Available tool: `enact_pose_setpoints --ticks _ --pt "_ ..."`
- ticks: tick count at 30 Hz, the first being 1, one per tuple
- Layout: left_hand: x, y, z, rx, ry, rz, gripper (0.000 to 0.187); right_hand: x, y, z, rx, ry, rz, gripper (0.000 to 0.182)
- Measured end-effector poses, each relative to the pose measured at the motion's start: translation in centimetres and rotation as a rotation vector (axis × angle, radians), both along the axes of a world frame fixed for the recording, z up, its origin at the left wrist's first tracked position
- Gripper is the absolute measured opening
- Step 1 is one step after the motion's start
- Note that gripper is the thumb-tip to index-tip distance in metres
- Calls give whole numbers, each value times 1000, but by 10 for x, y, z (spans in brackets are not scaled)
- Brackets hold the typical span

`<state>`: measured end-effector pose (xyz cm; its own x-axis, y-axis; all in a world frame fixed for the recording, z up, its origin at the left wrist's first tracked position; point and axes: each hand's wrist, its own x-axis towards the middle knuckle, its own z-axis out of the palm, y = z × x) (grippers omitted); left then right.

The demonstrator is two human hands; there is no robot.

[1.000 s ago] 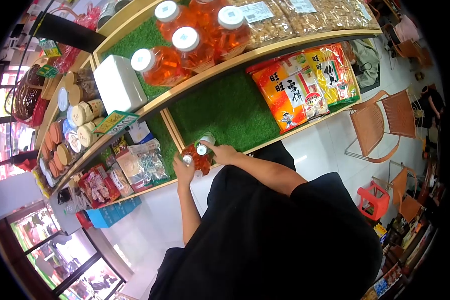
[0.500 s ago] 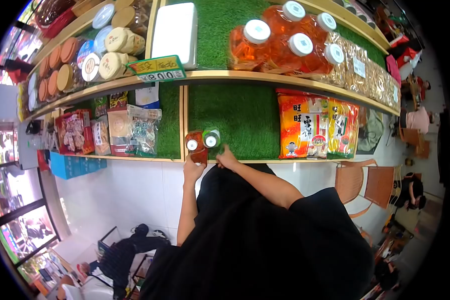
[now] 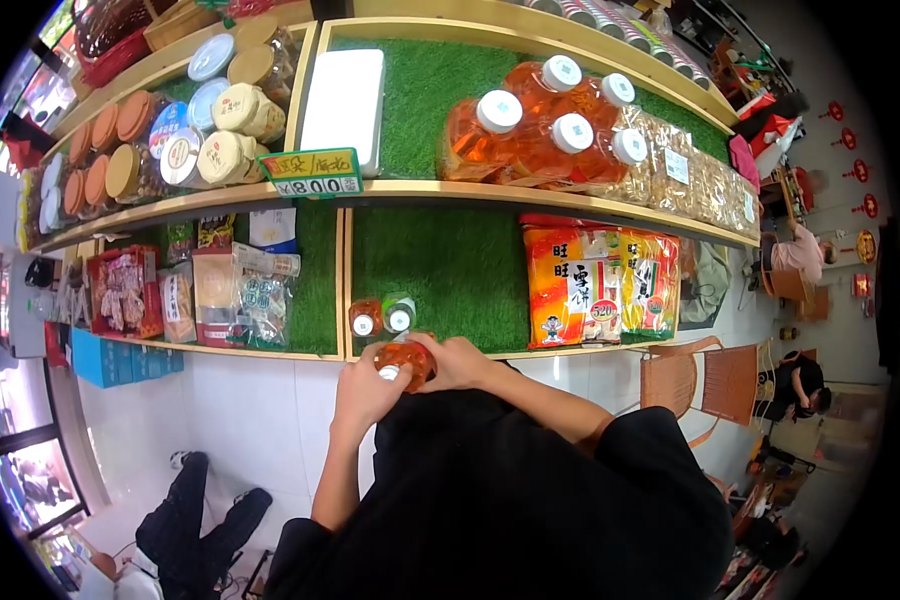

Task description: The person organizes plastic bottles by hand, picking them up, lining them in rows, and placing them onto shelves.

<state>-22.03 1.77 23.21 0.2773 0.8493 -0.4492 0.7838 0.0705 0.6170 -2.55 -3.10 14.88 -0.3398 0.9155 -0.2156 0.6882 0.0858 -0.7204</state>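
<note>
An orange-red bottle with a white cap (image 3: 404,360) is held in front of the lower shelf's edge, close to my body. My left hand (image 3: 369,386) wraps its left side, near the cap. Round the right side of the same bottle closes my right hand (image 3: 456,362). Just beyond, on the green turf, stand a small red bottle (image 3: 367,308) and a green-labelled bottle (image 3: 400,306), both white-capped and side by side. Neither hand touches these two.
Large orange bottles (image 3: 545,125) and a white box (image 3: 342,110) stand on the upper shelf above a price tag (image 3: 312,174). Rice cracker bags (image 3: 600,285) lie right on the lower shelf, bagged snacks (image 3: 250,290) left. A wicker chair (image 3: 678,385) stands right.
My right hand has moved from the shelf edge to join the left on the orange-red bottle. That bottle is now nearer my body, tilted. The camera view has shifted.
</note>
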Motion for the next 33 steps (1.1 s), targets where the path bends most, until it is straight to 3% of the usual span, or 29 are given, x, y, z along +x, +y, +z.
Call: enact_pose_setpoints --ticks 2,4,6,12,14,16,19,24,26,29,33 --pt "6 4 29 49 -145 -44 64 10 -1 28 77 117 -74 88" --pt "9 13 65 -67 -114 -106 66 19 4 51 242 217 -170 88" --pt "6 18 73 380 -423 -250 75 32 19 91 226 252 -193 90" --pt "36 58 147 940 -741 -296 89 52 80 224 772 246 -128 91" --pt "51 73 165 811 -909 -158 91 55 102 268 952 227 -107 91" --pt "71 103 193 808 -1090 -124 87 60 126 301 1031 216 -125 90" --pt "107 136 229 896 -1151 -103 86 79 158 328 1083 97 -161 85" --pt "155 198 200 914 -1278 -79 83 105 202 315 1134 -117 -313 76" --pt "171 215 173 842 -1214 22 83 117 213 305 871 -331 -351 67" --pt "189 228 132 654 -1196 50 80 130 227 273 799 -571 -369 54" --pt "203 239 88 479 -1105 49 69 136 237 260 698 -596 -431 37"
